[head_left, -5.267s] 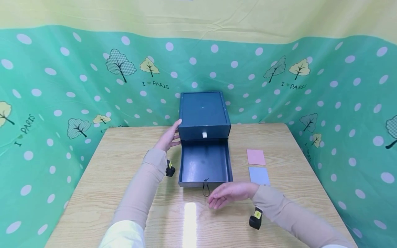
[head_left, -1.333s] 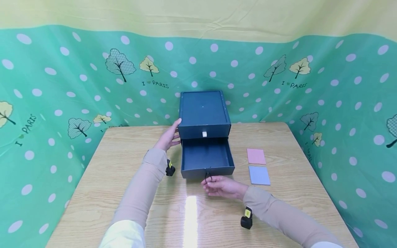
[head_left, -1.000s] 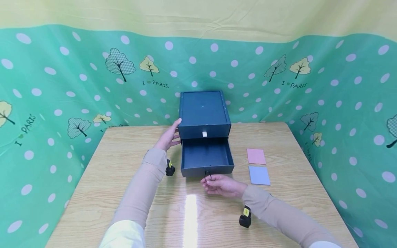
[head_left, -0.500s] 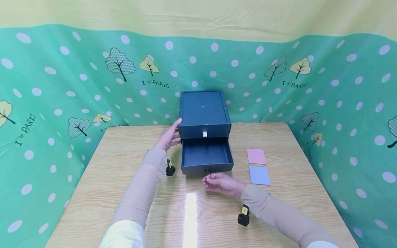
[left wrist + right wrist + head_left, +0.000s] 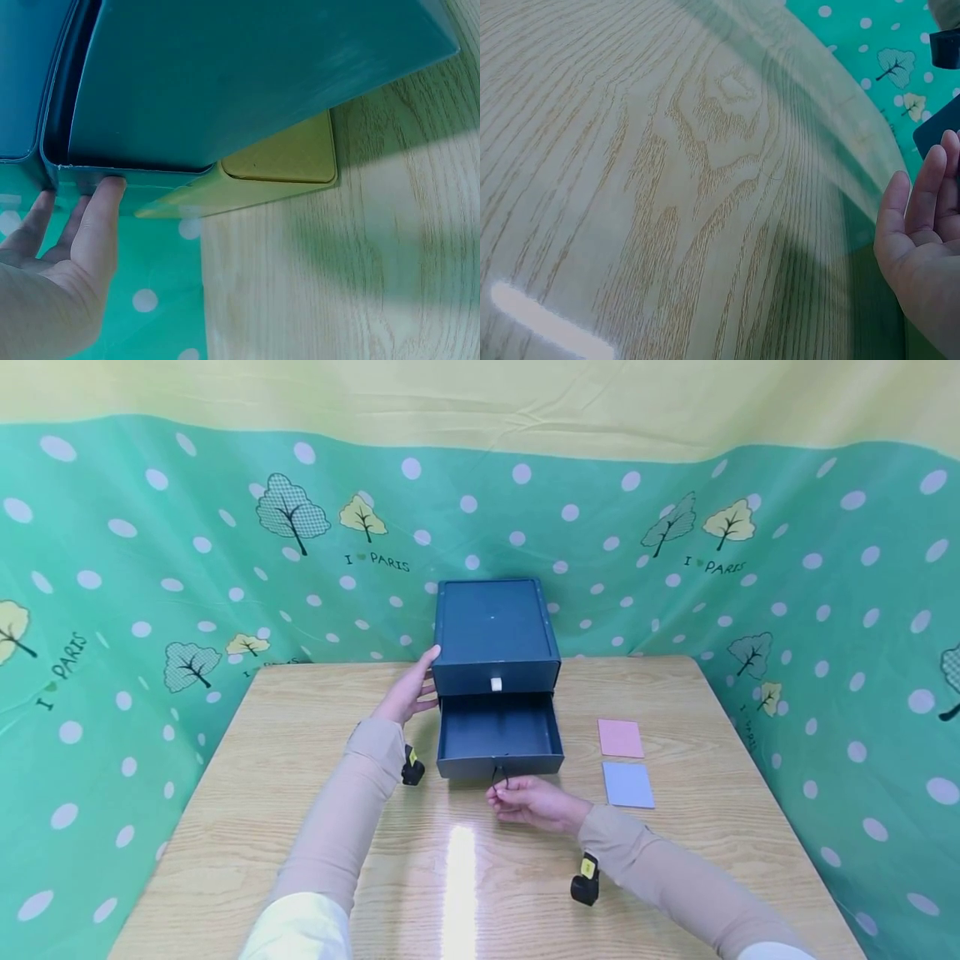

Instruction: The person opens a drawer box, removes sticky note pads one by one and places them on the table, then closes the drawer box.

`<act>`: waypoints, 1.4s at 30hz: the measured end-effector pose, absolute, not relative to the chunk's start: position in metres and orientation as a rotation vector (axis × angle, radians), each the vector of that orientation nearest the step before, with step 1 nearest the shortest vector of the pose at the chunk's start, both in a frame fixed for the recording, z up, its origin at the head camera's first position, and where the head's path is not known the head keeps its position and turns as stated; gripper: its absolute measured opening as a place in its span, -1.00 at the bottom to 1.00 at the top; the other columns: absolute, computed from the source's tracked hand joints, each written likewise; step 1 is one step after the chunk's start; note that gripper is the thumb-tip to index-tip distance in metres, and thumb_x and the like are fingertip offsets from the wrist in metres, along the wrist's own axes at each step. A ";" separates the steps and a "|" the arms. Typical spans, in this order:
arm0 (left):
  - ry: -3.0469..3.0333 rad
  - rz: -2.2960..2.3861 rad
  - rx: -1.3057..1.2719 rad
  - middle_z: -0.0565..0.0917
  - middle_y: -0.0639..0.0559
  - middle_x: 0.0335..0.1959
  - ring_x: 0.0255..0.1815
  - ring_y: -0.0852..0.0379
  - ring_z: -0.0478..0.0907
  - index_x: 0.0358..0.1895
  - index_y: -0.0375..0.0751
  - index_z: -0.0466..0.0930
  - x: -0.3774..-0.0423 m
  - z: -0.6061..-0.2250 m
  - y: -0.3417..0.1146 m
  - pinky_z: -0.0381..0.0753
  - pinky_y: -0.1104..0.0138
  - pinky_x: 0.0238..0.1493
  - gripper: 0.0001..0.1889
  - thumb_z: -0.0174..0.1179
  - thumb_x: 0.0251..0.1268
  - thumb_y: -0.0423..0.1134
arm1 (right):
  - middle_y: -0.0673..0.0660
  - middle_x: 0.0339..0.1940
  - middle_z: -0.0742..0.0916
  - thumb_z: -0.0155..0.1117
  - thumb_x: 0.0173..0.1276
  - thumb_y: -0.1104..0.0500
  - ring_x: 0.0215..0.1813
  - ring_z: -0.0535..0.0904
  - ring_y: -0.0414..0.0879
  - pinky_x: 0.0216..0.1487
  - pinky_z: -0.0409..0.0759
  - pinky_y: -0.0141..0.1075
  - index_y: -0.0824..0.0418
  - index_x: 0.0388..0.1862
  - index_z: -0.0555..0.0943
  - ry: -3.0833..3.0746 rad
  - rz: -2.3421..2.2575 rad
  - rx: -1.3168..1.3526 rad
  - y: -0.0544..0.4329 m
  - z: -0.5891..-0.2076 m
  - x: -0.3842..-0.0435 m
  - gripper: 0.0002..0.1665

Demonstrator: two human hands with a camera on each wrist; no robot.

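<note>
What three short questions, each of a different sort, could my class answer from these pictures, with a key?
1. True or false: the left hand touches the left side of the dark blue cabinet.
2. What do the fingers of the right hand pinch?
A) the white knob
B) the table's edge
C) the dark cord loop on the front of the open drawer
3. Fill in the word: the pink square lies ____ from the person than the blue square.

Key: 1. True. 2. C. 3. farther.
</note>
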State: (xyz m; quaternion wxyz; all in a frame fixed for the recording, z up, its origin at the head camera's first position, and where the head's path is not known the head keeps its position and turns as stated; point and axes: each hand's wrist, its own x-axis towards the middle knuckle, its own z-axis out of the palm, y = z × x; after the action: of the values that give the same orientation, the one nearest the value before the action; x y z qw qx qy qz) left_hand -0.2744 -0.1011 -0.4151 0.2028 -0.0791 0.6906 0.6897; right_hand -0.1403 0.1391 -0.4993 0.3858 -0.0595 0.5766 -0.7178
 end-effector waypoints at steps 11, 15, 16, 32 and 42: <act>1.933 1.921 -0.227 0.09 -0.14 0.49 0.43 -0.14 0.15 0.51 -0.06 -0.08 -0.274 -0.416 -0.102 0.28 0.02 0.36 -0.03 -0.02 0.17 0.42 | 0.11 -0.12 0.69 0.08 0.42 0.23 -0.05 0.61 -0.11 0.32 0.38 -0.03 0.39 0.04 0.53 1.509 -1.831 -0.086 0.136 -0.498 -0.144 -0.68; 1.933 1.923 -0.227 0.09 -0.15 0.49 0.44 -0.15 0.15 0.51 -0.06 -0.07 -0.274 -0.418 -0.102 0.27 0.02 0.36 -0.04 -0.02 0.17 0.42 | 0.10 -0.13 0.70 0.07 0.42 0.24 -0.05 0.61 -0.11 0.32 0.37 -0.02 0.42 0.06 0.52 1.506 -1.835 -0.081 0.135 -0.499 -0.144 -0.67; 1.934 1.920 -0.226 0.09 -0.16 0.49 0.44 -0.16 0.15 0.51 -0.06 -0.07 -0.274 -0.418 -0.102 0.27 0.02 0.36 -0.04 -0.03 0.18 0.42 | 0.10 -0.13 0.70 0.06 0.43 0.24 -0.05 0.61 -0.11 0.34 0.35 -0.01 0.42 0.07 0.51 1.504 -1.833 -0.084 0.135 -0.500 -0.143 -0.67; 1.933 1.926 -0.228 0.10 -0.16 0.48 0.43 -0.16 0.16 0.51 -0.07 -0.08 -0.274 -0.416 -0.102 0.29 0.02 0.35 -0.05 -0.02 0.19 0.40 | -0.04 -0.23 0.69 0.03 0.45 0.25 -0.11 0.59 -0.20 0.39 0.22 0.09 0.30 -0.02 0.55 1.498 -1.881 -0.116 0.136 -0.497 -0.153 -0.77; 1.942 1.924 -0.212 0.08 -0.17 0.49 0.43 -0.16 0.15 0.51 -0.07 -0.09 -0.274 -0.415 -0.101 0.27 0.01 0.36 -0.05 -0.04 0.20 0.40 | -0.03 -0.23 0.67 0.00 0.46 0.25 -0.07 0.58 -0.16 0.39 0.23 0.06 0.32 0.01 0.53 1.510 -1.901 -0.104 0.134 -0.496 -0.160 -0.75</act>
State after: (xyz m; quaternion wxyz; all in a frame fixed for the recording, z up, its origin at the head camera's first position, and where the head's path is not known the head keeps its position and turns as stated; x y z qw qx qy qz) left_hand -0.2744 -0.1014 -0.4154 0.1986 -0.0757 0.6942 0.6877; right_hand -0.1597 0.1337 -0.4963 0.3482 -0.0402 0.5825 -0.7333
